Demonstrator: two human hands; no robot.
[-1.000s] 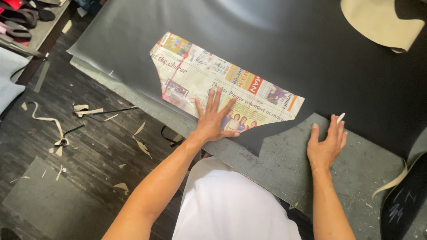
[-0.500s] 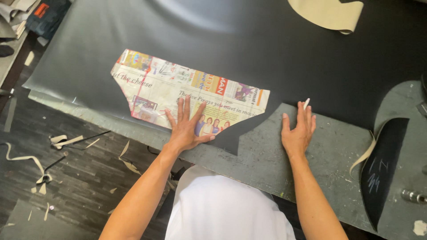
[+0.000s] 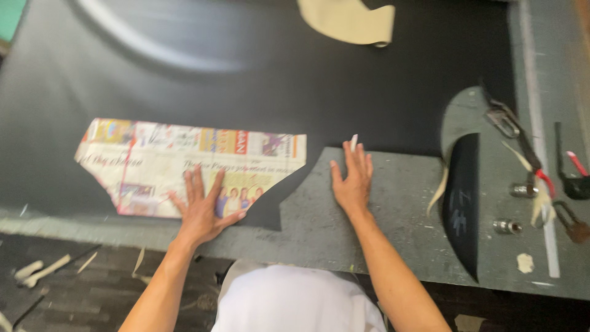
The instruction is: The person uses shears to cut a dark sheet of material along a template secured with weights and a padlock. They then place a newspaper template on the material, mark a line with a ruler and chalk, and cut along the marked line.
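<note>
My left hand point(image 3: 203, 206) lies flat, fingers spread, on the lower right part of a newspaper pattern piece point(image 3: 153, 160). The pattern rests on a large black sheet of material point(image 3: 246, 80) that covers most of the grey table point(image 3: 393, 221). My right hand point(image 3: 352, 181) presses palm down on the bare table just below the black sheet's cut edge. A small white chalk stick point(image 3: 353, 142) sticks up between its fingers.
A curved black offcut point(image 3: 462, 203) lies on the table at the right, beside metal cylinders point(image 3: 522, 190), straps and tools point(image 3: 571, 178). A beige cut piece point(image 3: 347, 21) sits at the top. Scraps litter the dark floor point(image 3: 61, 270) at lower left.
The view has swung to the right, so the pattern and both hands sit further left and the tools at the right came into view. Both hands stay flat in the same places.
</note>
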